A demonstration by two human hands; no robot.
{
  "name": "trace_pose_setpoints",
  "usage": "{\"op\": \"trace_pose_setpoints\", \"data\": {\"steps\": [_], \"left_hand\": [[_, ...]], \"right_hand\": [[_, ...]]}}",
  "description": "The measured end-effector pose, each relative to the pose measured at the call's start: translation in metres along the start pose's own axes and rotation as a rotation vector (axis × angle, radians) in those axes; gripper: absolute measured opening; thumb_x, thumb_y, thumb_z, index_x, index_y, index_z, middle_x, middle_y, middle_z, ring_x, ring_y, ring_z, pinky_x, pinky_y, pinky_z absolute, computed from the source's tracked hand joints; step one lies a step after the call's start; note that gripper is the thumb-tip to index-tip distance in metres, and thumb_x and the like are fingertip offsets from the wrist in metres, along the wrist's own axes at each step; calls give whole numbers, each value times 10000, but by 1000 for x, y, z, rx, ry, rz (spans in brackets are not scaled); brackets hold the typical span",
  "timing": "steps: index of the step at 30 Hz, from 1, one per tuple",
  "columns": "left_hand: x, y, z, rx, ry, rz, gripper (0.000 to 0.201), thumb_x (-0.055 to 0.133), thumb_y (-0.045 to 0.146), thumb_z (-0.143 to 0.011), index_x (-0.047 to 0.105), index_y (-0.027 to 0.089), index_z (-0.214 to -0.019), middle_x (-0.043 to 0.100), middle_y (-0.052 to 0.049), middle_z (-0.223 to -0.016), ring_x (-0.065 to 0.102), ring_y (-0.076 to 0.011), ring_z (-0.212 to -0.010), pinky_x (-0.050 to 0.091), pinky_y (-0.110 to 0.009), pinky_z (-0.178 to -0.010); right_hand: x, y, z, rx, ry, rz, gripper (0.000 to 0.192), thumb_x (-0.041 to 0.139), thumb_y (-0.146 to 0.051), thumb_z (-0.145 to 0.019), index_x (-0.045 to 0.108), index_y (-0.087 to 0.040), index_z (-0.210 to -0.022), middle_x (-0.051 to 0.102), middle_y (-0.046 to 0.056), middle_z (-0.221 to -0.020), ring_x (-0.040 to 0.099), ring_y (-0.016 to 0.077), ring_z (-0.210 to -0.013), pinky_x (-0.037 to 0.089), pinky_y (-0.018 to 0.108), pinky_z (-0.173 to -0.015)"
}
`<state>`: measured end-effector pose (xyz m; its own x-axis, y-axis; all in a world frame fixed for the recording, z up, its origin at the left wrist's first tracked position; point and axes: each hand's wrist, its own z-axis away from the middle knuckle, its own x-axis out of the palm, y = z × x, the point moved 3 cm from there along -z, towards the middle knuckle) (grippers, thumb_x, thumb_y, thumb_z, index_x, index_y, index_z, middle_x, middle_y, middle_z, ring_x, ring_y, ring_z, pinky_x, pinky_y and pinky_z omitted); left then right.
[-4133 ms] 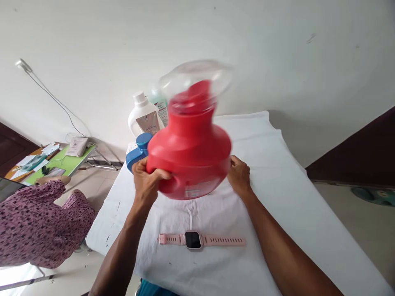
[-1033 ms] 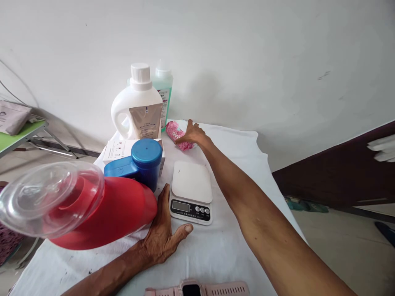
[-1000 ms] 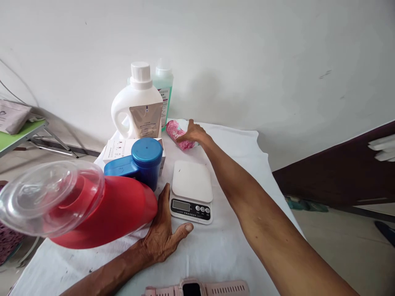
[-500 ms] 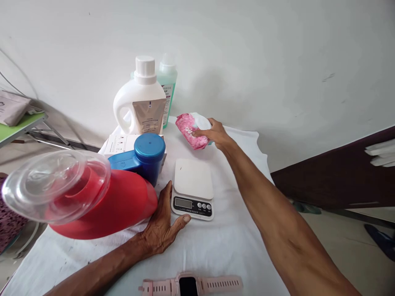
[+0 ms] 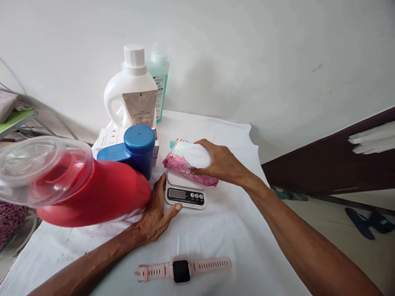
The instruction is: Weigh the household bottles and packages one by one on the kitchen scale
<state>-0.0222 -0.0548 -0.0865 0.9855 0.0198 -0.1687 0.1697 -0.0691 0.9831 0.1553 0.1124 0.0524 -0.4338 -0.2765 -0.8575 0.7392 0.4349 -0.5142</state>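
Note:
My right hand [image 5: 224, 164] grips a pink wet-wipes pack [image 5: 182, 162] with a white round lid, holding it on or just over the platform of a small white kitchen scale [image 5: 184, 194]. My left hand [image 5: 157, 213] lies flat on the cloth, its palm and fingers against the base of a big red jug [image 5: 98, 197] that lies on its side. The jug's clear dome cap [image 5: 37, 168] points left. The left thumb rests beside the scale's front edge.
A blue bottle [image 5: 135, 148] lies behind the red jug on a white box [image 5: 108, 137]. A white detergent bottle [image 5: 131, 92] and a green bottle [image 5: 159, 80] stand at the wall. A pink smartwatch [image 5: 182, 270] lies near the front of the white cloth [image 5: 228, 230].
My right hand picked up the pink pack from the back of the table and brought it toward me over the scale. The left hand stayed against the red jug.

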Motion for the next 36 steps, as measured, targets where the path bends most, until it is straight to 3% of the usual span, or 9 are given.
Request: {"op": "trace_pose_setpoints", "data": {"steps": [6,9,11,13,15,18,21,28,36], "left_hand": [[0,-1,0,-14,-4,15,948,679,549,-981,166,256,-1723,230,-191,-1786,254,-396,-1654,224,-631,-1348],[1,1,-1,-23,-21,-5,956,659,559,-990,125,251,-1720,220,-201,-1783,265,-393,-1648,215,-639,-1345],[1,3,-3,-22,-27,-18,956,639,575,-997,100,252,-1717,236,-208,-1774,296,-393,-1633,232,-643,-1336],[1,5,-4,-11,-36,-26,951,625,586,-1001,90,253,-1713,258,-212,-1764,314,-392,-1624,241,-643,-1331],[0,8,-4,1,-47,-43,945,617,589,-1004,87,249,-1708,271,-216,-1757,315,-388,-1624,239,-643,-1333],[-1,11,-5,-4,-44,-65,938,614,586,-1007,89,240,-1703,255,-229,-1762,306,-382,-1631,224,-646,-1337],[-1,13,-5,-20,-28,-61,908,595,584,-1019,108,229,-1698,241,-236,-1767,304,-375,-1636,217,-647,-1339],[-1,15,-6,-28,-16,-60,892,564,608,-1031,104,235,-1698,249,-230,-1766,321,-367,-1628,236,-639,-1332],[-3,12,-5,-3,-27,-83,906,553,629,-1028,91,256,-1712,246,-220,-1771,298,-368,-1636,221,-649,-1333]], "right_hand": [[1,9,1,28,-72,-39,798,889,-541,-733,596,-279,-1427,753,89,-1282,710,384,-1173,580,494,-957],[-3,22,9,44,-55,-197,1033,953,-611,-627,539,-321,-1527,573,100,-1596,543,420,-1451,473,558,-1179],[0,37,16,87,52,-429,1031,891,-741,-658,526,-349,-1540,490,83,-1677,448,390,-1545,419,550,-1242],[11,59,22,159,219,-720,888,631,-902,-807,564,-338,-1490,548,88,-1632,483,339,-1529,441,518,-1231],[32,81,24,269,357,-917,917,397,-998,-831,640,-296,-1370,662,122,-1499,577,328,-1444,494,490,-1181],[65,105,20,357,390,-991,1003,354,-1049,-769,685,-238,-1258,755,148,-1321,671,338,-1318,541,473,-1105],[82,115,14,320,448,-1015,990,359,-1036,-796,700,-228,-1253,790,116,-1221,705,311,-1247,534,443,-1086],[84,111,16,268,383,-842,968,269,-1016,-862,784,-234,-1107,812,61,-1037,704,293,-1109,519,400,-1045],[84,108,21,350,465,-728,993,144,-1036,-843,743,-245,-879,717,62,-822,667,302,-919,535,414,-913]]}}
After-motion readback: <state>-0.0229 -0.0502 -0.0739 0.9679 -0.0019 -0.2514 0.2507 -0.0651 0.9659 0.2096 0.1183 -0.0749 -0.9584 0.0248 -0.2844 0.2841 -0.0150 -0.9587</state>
